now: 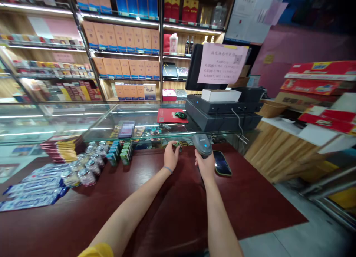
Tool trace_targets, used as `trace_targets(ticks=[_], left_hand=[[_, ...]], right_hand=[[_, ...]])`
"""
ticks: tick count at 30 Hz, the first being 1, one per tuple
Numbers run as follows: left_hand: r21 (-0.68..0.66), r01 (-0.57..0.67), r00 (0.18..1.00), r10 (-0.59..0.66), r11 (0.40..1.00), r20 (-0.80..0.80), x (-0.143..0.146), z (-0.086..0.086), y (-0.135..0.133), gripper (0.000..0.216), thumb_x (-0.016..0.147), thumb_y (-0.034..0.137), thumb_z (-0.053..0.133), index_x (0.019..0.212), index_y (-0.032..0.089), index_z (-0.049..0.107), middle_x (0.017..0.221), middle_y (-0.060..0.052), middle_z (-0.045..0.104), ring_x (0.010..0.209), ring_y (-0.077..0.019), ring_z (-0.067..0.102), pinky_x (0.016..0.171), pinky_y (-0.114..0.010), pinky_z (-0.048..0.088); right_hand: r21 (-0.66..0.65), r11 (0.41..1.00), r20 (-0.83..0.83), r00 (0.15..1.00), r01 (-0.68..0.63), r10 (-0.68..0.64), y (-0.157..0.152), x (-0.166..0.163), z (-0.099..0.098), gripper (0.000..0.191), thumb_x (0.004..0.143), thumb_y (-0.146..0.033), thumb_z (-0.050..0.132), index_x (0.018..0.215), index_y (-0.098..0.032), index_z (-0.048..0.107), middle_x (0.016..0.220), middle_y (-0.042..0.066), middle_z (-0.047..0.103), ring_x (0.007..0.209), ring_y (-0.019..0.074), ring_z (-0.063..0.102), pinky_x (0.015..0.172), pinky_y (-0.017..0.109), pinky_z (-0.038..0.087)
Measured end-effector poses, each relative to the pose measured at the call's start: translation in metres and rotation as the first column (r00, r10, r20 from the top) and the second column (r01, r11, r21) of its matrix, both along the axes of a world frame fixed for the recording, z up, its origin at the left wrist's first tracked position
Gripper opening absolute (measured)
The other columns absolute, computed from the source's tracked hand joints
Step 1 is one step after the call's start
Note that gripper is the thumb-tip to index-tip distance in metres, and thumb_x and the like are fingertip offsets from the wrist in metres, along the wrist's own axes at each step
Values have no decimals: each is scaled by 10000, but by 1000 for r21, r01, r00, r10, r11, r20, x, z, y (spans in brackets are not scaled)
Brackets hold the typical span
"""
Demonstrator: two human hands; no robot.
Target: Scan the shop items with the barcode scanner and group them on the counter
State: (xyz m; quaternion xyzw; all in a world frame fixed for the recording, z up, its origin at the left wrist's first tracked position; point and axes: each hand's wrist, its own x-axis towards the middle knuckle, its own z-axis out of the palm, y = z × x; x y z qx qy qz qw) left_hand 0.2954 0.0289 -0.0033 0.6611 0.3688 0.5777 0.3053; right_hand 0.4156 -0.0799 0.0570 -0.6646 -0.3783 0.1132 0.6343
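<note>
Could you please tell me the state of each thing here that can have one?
left hand, closed on a small green item.
right hand, gripping the scanner.
scanner, held head uppermost.
phone, lying flat, screen up.
mouse, resting on the red pad.

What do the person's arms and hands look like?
Both forearms are bare, and the left hand and right hand wear no gloves. A thin grey-blue band circles the left wrist. A yellow sleeve shows at the left upper arm.
</note>
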Motion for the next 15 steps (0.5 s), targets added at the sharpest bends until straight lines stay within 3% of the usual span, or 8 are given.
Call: trace_targets(ticks=[3,8,11,15], left_hand=[[-74,19,992,-10,997,126,-48,2,-23,206,908,282,623,1096,203,588,1014,-48,649,784,-142,616,767,-282,494],[-178,30,963,19,984,269,-147,5,-44,294,889,365,665,1129,211,598,990,-32,642,841,-133,609,763,-250,481],[-280,130,922,-12,951,387,-204,11,-48,368,879,385,689,1193,219,593,923,-10,657,787,-115,599,699,-221,465],[-372,317,810,-45,873,585,-261,20,-52,499,841,327,745,1305,226,591,1081,-42,701,942,-134,647,794,-226,500]], right_hand=[[-12,999,48,998,-48,48,-2,-9,3,381,746,-490,696,981,-239,531,533,-74,596,389,175,594,473,269,489],[-57,986,95,982,-157,162,-7,-31,9,406,757,-495,696,1019,-241,518,586,-62,621,408,172,606,496,274,501],[-110,968,131,962,-226,240,-8,-48,8,454,759,-494,692,1094,-231,535,584,-52,626,420,185,613,499,281,500],[-208,926,260,895,-316,364,-8,-72,0,456,776,-468,673,1144,-241,527,693,3,696,552,232,686,555,296,501]])
